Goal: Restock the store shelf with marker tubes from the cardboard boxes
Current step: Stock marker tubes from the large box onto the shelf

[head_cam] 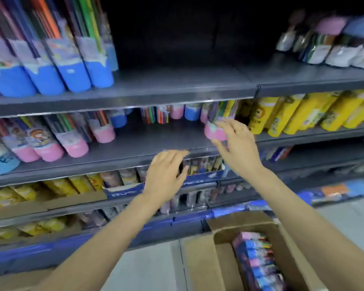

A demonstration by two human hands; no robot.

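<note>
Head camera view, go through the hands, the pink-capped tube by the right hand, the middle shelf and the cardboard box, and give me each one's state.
Left hand: open, fingers relaxed, holds nothing.
Right hand: fingers loosely spread at the tube; grip too blurred to tell.
Pink-capped marker tube: leaning on the middle shelf, cap forward.
Grey middle shelf: partly stocked, bare gap at the centre.
Brown cardboard box: open, pink and blue tubes inside.

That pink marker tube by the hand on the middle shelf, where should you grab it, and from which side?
Grab the pink-capped marker tube around its round pink bottom end, coming from the front of the shelf. That end leans out toward the aisle, while its top slants back under the shelf above. The right hand is already there, fingers spread over the cap and thumb below; blur hides whether they touch. The left hand holds nothing.
</note>
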